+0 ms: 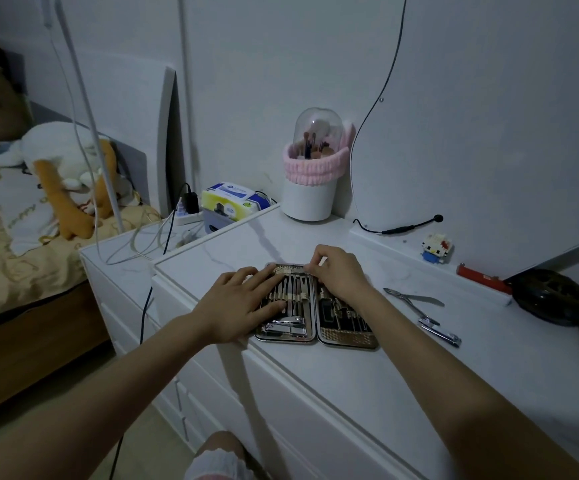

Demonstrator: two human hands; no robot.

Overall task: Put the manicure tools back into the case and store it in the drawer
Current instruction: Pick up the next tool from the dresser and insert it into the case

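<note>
Case (pixel 315 306) lay open near the desk's (pixel 367 386) front edge, my left hand (pixel 237 304) flat on its left half, fingers straight. My right hand (pixel 338 271) pinched something small at the hinge's far end; what, I couldn't tell. Loose nippers (pixel 411 301) and clipper (pixel 442 334) lay right of it, long axes slanting toward the front right, nearer my right hand.
</note>
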